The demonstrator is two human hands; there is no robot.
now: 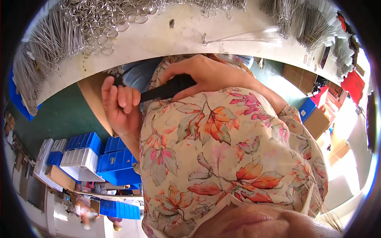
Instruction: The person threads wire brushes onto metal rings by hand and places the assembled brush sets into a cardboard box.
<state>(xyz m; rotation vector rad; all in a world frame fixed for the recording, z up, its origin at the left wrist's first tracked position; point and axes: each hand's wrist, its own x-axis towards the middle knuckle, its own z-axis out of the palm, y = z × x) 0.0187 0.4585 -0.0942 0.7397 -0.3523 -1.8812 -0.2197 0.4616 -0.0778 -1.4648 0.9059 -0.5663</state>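
My right hand (206,73) is closed around a long black strip-like object (164,90) held just in front of my floral-patterned garment (222,158). My left hand (119,105) sits at the strip's left end with the fingers curled; the end is hidden behind them, so I cannot see exactly how it is gripped. Both hands are below the edge of the white worktable (166,37), not touching anything on it.
On the table lie heaps of metal rings (107,20), bundles of thin wire brushes (43,43) and one loose brush (242,37). Blue and white plastic bins (85,152) are stacked at lower left. Cardboard boxes (301,77) and red items (353,83) stand at right.
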